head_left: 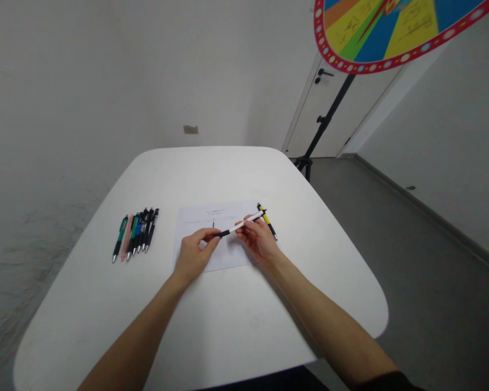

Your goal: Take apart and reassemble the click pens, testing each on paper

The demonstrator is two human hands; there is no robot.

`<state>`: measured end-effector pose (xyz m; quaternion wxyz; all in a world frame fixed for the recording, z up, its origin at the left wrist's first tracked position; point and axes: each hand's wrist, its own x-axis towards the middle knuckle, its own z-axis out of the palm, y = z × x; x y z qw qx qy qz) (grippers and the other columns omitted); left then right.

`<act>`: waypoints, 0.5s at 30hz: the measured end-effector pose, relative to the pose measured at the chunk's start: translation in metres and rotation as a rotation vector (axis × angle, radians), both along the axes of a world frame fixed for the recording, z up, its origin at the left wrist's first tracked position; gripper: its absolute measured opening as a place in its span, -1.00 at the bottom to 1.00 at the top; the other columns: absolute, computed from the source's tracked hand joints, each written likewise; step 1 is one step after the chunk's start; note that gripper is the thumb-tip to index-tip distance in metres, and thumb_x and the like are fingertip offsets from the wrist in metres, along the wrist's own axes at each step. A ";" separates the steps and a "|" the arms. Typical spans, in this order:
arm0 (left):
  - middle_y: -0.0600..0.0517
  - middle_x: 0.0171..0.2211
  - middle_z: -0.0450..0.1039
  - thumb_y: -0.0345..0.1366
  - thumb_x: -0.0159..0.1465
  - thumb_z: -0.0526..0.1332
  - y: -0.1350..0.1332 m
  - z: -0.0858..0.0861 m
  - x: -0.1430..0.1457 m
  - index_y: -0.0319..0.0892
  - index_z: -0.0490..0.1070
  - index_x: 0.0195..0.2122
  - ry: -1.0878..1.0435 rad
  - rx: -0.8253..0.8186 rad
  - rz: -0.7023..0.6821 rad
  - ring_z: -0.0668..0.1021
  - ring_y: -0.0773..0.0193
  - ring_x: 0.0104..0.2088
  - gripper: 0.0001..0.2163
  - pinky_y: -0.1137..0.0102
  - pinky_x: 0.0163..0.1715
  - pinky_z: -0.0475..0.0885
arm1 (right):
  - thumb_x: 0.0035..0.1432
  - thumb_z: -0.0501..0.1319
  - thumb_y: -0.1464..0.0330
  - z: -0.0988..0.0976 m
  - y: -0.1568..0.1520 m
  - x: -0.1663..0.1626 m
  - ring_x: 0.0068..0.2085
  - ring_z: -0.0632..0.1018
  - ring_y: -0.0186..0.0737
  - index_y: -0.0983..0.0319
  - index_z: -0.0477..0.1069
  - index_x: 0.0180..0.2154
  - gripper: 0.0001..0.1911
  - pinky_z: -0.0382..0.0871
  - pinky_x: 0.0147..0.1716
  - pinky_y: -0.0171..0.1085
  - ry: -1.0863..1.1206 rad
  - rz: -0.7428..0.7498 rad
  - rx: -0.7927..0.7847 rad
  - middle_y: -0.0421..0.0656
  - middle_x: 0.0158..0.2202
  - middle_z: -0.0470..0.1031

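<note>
Gripping a white pen (pixel 248 221) in both hands, above the printed paper (pixel 191 218) on the white table (pixel 212 176): pinched at the black end between thumb and fingers of the left hand (pixel 194 253), held along the white barrel by curled fingers of the right hand (pixel 261 240). Could slip free and roll across the smooth tabletop, probably through a slackening pinch or an uneven pull. Might also knock the yellow-and-black pen (pixel 271 226) askew, lying just beside the right fingers (and overlapped, in this view, by the white pen's clip end). Might drag the paper too, through a carelessly lowered wrist. Less likely to disturb the row of pens (pixel 133 234), well apart on the left. Cannot see the white pen's tip, covered by the left fingers, nor judge the firmness of either grip. Hard to identify the short dark mark (pixel 213 224) just beyond the left hand, perhaps a loose part. Cannot read the print, too small and faint.
</note>
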<state>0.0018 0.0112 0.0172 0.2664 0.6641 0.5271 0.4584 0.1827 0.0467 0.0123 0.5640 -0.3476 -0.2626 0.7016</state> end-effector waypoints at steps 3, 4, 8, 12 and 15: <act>0.04 -0.34 0.60 -0.23 0.18 0.22 0.000 0.000 0.000 -0.15 0.55 -0.24 -0.007 -0.005 0.030 0.56 0.29 -0.38 -0.81 0.38 -0.27 0.49 | -0.15 0.43 0.36 0.000 -0.001 0.000 -0.47 0.56 -0.37 0.20 0.35 -0.39 -0.70 0.52 -0.47 -0.41 0.001 -0.003 0.014 -0.20 -0.43 0.60; 0.04 -0.34 0.60 -0.23 0.18 0.22 0.000 0.000 0.000 -0.16 0.55 -0.25 -0.008 -0.006 0.039 0.57 0.29 -0.38 -0.81 0.38 -0.27 0.49 | -0.16 0.44 0.35 -0.001 -0.001 0.000 -0.47 0.56 -0.37 0.21 0.35 -0.39 -0.69 0.52 -0.47 -0.41 0.001 0.000 0.014 -0.19 -0.42 0.60; 0.03 -0.33 0.61 -0.24 0.19 0.22 0.000 -0.001 0.003 -0.15 0.55 -0.25 0.012 0.008 0.035 0.58 0.28 -0.35 -0.82 0.39 -0.28 0.49 | -0.17 0.46 0.34 -0.002 -0.004 -0.002 -0.44 0.56 -0.36 0.23 0.38 -0.40 -0.68 0.51 -0.44 -0.39 -0.005 0.063 0.019 -0.17 -0.41 0.60; 0.03 -0.32 0.61 -0.25 0.22 0.22 -0.002 -0.002 0.007 -0.14 0.55 -0.24 0.072 0.067 0.001 0.57 0.29 -0.35 -0.84 0.39 -0.30 0.49 | -0.19 0.47 0.33 -0.003 -0.008 -0.006 -0.36 0.59 -0.33 0.26 0.40 -0.41 -0.68 0.51 -0.37 -0.38 0.004 0.141 0.039 -0.17 -0.37 0.58; 0.03 -0.32 0.60 -0.27 0.24 0.21 -0.002 -0.003 0.009 -0.13 0.53 -0.23 0.112 0.124 0.015 0.57 0.29 -0.35 -0.86 0.38 -0.28 0.48 | -0.19 0.48 0.33 -0.004 -0.010 -0.008 -0.35 0.59 -0.32 0.26 0.40 -0.42 -0.68 0.51 -0.36 -0.36 0.006 0.168 0.039 -0.18 -0.38 0.58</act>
